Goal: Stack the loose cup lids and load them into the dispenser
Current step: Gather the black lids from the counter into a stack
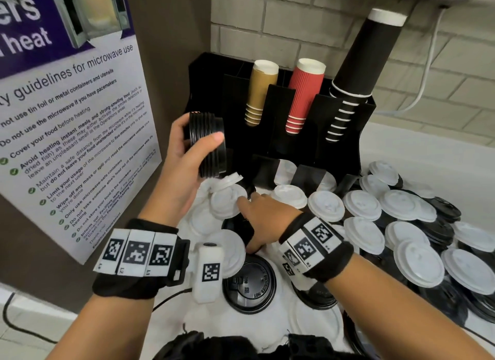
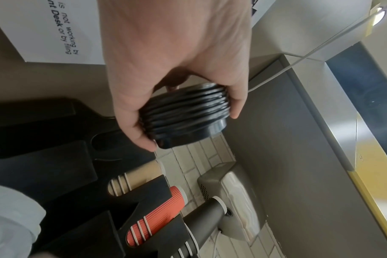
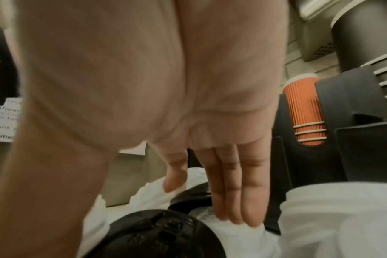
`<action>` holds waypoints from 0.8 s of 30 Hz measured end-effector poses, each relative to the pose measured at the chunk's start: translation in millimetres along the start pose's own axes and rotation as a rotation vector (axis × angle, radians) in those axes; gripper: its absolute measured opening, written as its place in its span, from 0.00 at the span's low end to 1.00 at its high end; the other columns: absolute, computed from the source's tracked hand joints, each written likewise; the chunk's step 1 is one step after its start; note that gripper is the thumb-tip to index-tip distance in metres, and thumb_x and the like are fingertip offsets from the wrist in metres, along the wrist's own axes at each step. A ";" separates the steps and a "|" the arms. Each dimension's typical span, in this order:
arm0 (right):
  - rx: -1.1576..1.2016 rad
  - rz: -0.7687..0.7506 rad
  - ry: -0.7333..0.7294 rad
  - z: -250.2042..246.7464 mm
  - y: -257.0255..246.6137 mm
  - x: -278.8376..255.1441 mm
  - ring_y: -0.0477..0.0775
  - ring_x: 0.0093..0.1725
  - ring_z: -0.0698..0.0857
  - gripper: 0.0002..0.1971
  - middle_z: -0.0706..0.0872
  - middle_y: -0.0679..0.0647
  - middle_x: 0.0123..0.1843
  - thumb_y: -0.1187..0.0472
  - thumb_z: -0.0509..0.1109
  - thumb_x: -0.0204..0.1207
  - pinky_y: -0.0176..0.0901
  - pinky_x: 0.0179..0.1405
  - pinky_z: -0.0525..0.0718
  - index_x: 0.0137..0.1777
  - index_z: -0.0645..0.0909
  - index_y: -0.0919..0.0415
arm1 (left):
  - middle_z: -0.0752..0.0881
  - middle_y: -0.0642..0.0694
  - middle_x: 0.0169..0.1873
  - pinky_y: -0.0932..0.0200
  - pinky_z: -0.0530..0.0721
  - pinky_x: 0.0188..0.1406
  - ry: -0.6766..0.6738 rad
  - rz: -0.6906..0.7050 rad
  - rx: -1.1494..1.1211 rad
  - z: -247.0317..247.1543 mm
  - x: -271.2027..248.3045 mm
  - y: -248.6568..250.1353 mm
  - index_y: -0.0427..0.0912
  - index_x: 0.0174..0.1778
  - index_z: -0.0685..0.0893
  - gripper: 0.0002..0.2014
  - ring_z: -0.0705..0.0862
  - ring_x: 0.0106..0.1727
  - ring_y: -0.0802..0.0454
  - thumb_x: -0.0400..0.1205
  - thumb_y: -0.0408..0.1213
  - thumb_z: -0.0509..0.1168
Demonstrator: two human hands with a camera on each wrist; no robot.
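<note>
while the left hand (image 1: 184,156) curls its grip round a black lid stack (image 1: 207,144), kept raised by the dispenser (image 1: 284,110) ready for another, the right hand (image 1: 263,220) reaches flat-fingered, holding nothing, into the loose lids (image 1: 364,204) on the surface, likely to gather one.

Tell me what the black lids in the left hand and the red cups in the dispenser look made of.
Stack of black lids: apparently thin glossy moulded plastic, since the nested rims glint. Red ribbed cups: likely matte corrugated paper, with fine vertical ridges and white rolled rims.
</note>
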State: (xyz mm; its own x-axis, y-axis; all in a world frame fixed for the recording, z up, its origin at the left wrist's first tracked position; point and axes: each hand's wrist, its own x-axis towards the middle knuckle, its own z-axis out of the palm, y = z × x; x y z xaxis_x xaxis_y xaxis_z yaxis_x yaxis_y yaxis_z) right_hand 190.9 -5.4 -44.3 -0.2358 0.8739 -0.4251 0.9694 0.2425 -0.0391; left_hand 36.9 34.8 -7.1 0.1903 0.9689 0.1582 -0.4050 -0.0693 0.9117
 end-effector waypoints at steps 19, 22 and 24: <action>0.431 0.048 0.176 -50.3 41.4 -19.1 0.58 0.52 0.81 0.33 0.75 0.56 0.59 0.54 0.78 0.66 0.53 0.50 0.86 0.67 0.64 0.47 | 0.88 0.58 0.44 0.56 0.86 0.39 -0.067 -0.070 0.031 -6.7 -0.6 -1.3 0.55 0.61 0.77 0.29 0.88 0.48 0.58 0.63 0.52 0.74; 0.839 -0.026 0.424 -50.4 55.5 -38.3 0.53 0.48 0.86 0.31 0.79 0.57 0.56 0.62 0.79 0.69 0.48 0.50 0.88 0.66 0.67 0.46 | 0.89 0.59 0.44 0.58 0.86 0.38 -0.104 -0.095 0.023 -3.7 -2.5 -4.9 0.57 0.61 0.78 0.29 0.88 0.48 0.58 0.63 0.51 0.75; 1.139 -0.109 0.551 -44.0 50.2 -50.7 0.45 0.45 0.88 0.31 0.79 0.53 0.56 0.64 0.79 0.70 0.36 0.44 0.86 0.67 0.69 0.43 | 0.88 0.58 0.45 0.58 0.86 0.39 -0.113 -0.101 0.010 1.1 -4.3 -7.7 0.55 0.64 0.77 0.31 0.88 0.49 0.57 0.64 0.51 0.75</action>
State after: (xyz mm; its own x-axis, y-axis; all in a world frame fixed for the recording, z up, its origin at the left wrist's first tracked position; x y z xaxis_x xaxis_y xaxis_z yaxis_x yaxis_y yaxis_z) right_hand 248.5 -18.9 15.1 -0.0499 0.9975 0.0493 0.3888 0.0648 -0.9190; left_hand 40.2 30.9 -14.4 0.3290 0.9382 0.1070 -0.3697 0.0237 0.9289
